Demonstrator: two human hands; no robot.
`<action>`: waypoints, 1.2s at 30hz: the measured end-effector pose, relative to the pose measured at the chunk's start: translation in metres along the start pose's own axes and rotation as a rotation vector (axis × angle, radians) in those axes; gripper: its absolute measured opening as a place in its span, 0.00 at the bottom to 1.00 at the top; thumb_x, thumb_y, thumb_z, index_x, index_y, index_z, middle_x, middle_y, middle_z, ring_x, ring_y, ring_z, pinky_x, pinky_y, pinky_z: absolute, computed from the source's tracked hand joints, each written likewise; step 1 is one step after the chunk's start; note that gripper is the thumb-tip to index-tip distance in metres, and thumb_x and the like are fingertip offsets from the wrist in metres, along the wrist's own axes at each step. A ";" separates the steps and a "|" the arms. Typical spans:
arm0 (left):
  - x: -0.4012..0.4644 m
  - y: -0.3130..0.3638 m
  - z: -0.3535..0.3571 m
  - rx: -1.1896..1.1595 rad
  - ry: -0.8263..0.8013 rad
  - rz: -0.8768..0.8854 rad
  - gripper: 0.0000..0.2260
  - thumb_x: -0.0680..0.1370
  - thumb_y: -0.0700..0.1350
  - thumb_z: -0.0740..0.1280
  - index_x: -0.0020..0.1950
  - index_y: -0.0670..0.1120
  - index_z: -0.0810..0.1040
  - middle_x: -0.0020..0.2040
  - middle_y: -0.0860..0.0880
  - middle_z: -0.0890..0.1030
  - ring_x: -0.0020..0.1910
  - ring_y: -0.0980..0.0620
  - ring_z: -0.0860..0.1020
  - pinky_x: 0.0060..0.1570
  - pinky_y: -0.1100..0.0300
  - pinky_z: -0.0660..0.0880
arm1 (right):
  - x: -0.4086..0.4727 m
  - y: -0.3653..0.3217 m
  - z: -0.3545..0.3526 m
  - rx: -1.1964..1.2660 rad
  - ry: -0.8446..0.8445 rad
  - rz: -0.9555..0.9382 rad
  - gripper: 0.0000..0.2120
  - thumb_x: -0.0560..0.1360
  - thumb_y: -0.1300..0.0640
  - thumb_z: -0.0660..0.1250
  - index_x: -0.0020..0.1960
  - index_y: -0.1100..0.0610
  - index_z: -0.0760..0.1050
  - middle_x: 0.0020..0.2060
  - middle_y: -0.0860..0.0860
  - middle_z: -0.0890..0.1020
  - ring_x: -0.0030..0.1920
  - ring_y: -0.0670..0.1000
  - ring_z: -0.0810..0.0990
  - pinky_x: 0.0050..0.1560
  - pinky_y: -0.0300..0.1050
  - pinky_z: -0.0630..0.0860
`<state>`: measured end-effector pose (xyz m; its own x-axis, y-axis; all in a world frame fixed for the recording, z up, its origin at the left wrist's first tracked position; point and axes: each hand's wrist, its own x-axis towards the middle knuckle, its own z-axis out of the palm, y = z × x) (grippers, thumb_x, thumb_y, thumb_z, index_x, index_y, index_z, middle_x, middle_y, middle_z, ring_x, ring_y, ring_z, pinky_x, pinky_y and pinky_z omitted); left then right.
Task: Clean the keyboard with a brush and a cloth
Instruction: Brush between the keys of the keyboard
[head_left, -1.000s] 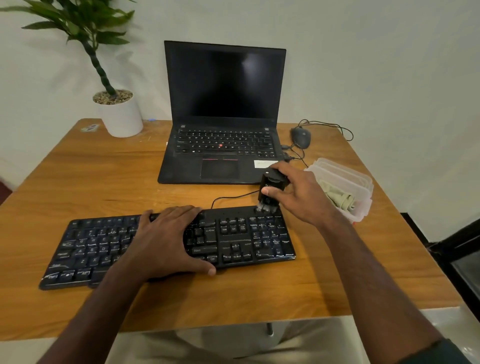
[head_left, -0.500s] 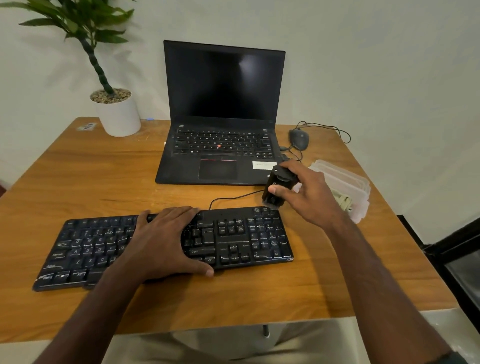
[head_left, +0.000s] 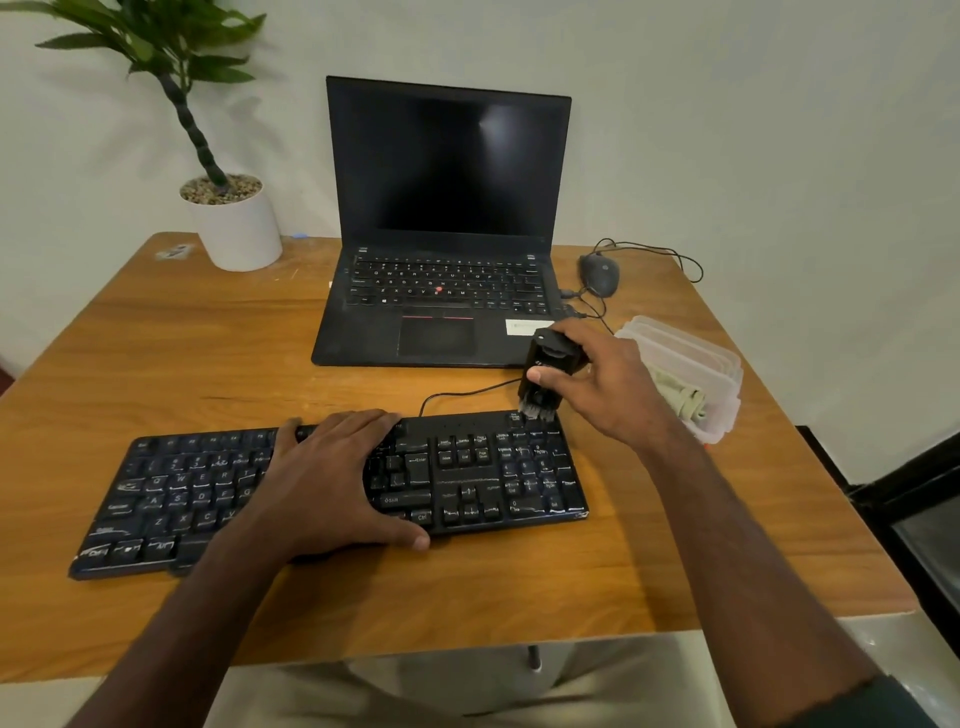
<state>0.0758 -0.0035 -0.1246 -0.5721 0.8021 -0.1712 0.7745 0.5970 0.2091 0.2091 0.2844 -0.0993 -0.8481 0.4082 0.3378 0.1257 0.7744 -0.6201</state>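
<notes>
The keyboard (head_left: 467, 478) lies on the table (head_left: 208, 353), pinned flat by the open left hand (head_left: 337, 478) — the brush (head_left: 543, 376) is gripped in the right hand (head_left: 602, 384), bristles down at the top-right keys.

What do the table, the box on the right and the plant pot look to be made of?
Table: wood or wood-look laminate, going by its grain lines and soft sheen. Box: clear plastic, since a pale cloth shows through its wall. Pot: smooth matte white, perhaps ceramic or plastic; the picture cannot settle which.
</notes>
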 end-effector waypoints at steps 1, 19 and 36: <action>0.000 0.000 0.000 0.002 0.003 0.001 0.64 0.51 0.87 0.56 0.81 0.57 0.47 0.81 0.57 0.53 0.79 0.54 0.52 0.76 0.38 0.43 | 0.002 -0.002 0.002 0.043 -0.019 0.005 0.18 0.72 0.44 0.75 0.58 0.48 0.77 0.46 0.40 0.81 0.49 0.43 0.80 0.54 0.45 0.76; 0.001 0.001 -0.001 0.003 0.000 0.002 0.64 0.51 0.87 0.57 0.81 0.57 0.47 0.81 0.57 0.54 0.79 0.54 0.52 0.76 0.39 0.42 | -0.004 -0.002 -0.019 0.041 -0.133 0.004 0.18 0.73 0.49 0.76 0.60 0.51 0.78 0.50 0.45 0.83 0.51 0.43 0.80 0.49 0.37 0.74; 0.003 0.031 0.000 -0.001 0.030 0.012 0.62 0.55 0.85 0.58 0.81 0.54 0.47 0.81 0.55 0.53 0.79 0.53 0.52 0.75 0.35 0.44 | -0.002 -0.039 0.014 0.152 -0.067 0.027 0.18 0.71 0.48 0.78 0.57 0.48 0.78 0.48 0.41 0.82 0.51 0.41 0.80 0.53 0.41 0.78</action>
<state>0.0978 0.0174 -0.1191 -0.5704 0.8094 -0.1393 0.7814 0.5871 0.2115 0.1986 0.2472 -0.0856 -0.8784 0.3909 0.2748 0.0740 0.6795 -0.7299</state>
